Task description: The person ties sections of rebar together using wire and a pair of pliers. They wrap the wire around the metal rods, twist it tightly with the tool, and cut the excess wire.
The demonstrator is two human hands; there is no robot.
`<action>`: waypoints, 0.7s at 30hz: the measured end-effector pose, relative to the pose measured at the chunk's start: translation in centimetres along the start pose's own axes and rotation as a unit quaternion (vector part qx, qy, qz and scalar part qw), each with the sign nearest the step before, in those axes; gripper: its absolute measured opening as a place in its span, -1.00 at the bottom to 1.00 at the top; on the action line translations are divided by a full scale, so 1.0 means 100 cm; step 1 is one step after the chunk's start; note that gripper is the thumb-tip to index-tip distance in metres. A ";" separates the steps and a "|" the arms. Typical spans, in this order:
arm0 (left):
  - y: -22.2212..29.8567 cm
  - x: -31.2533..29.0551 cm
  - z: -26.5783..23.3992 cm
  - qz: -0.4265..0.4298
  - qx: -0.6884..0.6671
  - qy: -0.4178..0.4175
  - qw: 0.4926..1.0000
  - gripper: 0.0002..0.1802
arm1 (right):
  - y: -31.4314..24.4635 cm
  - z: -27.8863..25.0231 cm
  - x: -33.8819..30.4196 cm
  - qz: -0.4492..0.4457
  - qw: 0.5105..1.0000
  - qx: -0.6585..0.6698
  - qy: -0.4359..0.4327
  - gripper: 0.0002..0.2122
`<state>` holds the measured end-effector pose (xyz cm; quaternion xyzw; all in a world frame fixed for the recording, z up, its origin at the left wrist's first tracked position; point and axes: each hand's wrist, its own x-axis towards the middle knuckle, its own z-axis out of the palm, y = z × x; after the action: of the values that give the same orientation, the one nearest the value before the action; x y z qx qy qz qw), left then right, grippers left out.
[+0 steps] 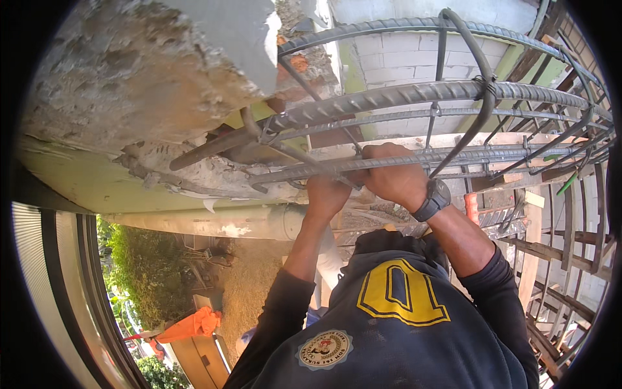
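Note:
A cage of ribbed steel rebar runs from the broken concrete end toward the right, with bent stirrups wired around its bars. Both my hands are closed at its lower bars, close together near the concrete. My left hand is just under the lower rebar, its fingers mostly hidden by the steel. Beside it, my right hand is curled into a fist behind the same bar, with a dark watch on the wrist. What lies between the two hands is too covered to make out.
Rough broken concrete fills the upper left, above a grey pipe. An orange handle stands right of my right wrist. Timber framing lies at the right; a white block wall is behind the cage. Far below is ground.

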<state>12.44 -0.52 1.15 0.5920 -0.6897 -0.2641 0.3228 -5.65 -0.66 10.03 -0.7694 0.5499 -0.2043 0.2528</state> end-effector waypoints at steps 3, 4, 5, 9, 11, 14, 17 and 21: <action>0.002 0.005 -0.009 0.103 0.039 0.015 0.994 -0.69 | -0.005 0.007 0.013 -0.036 0.997 -0.065 0.003 -0.74; 0.004 0.006 -0.015 0.075 0.047 -0.030 0.996 -0.70 | -0.007 0.009 0.016 -0.036 0.997 -0.067 0.000 -0.74; 0.005 0.007 -0.017 0.047 0.055 -0.075 0.995 -0.70 | -0.010 0.012 0.018 -0.029 0.998 -0.051 -0.009 -0.73; -0.004 0.004 -0.012 0.065 0.050 -0.019 0.996 -0.76 | -0.017 0.004 0.019 -0.007 0.997 0.017 -0.074 -0.71; 0.004 0.004 -0.014 0.064 0.013 -0.041 0.997 -0.80 | -0.002 0.000 0.011 0.074 0.976 0.187 -0.084 -0.72; 0.003 0.006 -0.006 0.108 -0.023 -0.005 0.994 -0.88 | 0.018 0.012 -0.005 0.110 0.937 0.330 0.018 -0.74; 0.008 0.008 -0.012 0.120 0.020 -0.036 0.992 -0.90 | 0.047 0.048 -0.013 0.021 0.950 0.264 0.166 -0.79; 0.007 0.004 -0.013 0.074 -0.047 -0.054 0.995 -0.91 | 0.050 0.066 -0.020 -0.032 0.976 0.151 0.155 -0.78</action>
<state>12.92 -0.76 2.57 0.5082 -0.7352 -0.3030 0.3308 -6.07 1.00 1.69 -0.6983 0.5207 -0.4097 0.2709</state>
